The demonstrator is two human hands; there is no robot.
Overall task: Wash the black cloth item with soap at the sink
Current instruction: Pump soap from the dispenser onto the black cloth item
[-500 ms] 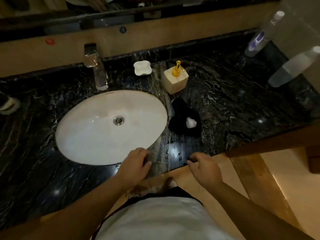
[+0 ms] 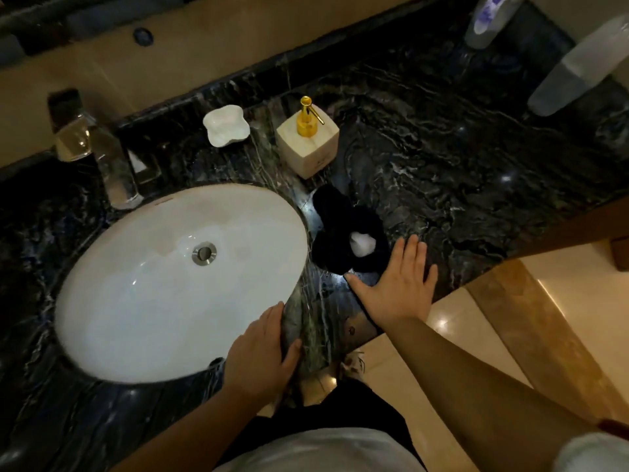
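Note:
A black cloth item (image 2: pixel 340 229) lies bunched on the dark marble counter just right of the white oval sink (image 2: pixel 143 301), with a blob of white foam (image 2: pixel 363 244) on top of it. A cream soap dispenser (image 2: pixel 308 144) with a gold pump stands behind the cloth. My right hand (image 2: pixel 398 284) is spread flat, fingers apart, over the counter at the cloth's right front edge, holding nothing. My left hand (image 2: pixel 262 356) rests on the counter at the sink's near right rim, fingers loosely curled, empty.
A chrome faucet (image 2: pixel 102 155) rises behind the sink. A white soap dish (image 2: pixel 226 127) sits left of the dispenser. Two plastic bottles (image 2: pixel 578 66) stand at the far right. The counter's front edge (image 2: pixel 476 284) runs diagonally, with tiled floor beyond.
My right hand has moved forward from the counter's front edge and opened flat beside the black cloth. The left hand has stayed by the sink's rim. The view has closed in.

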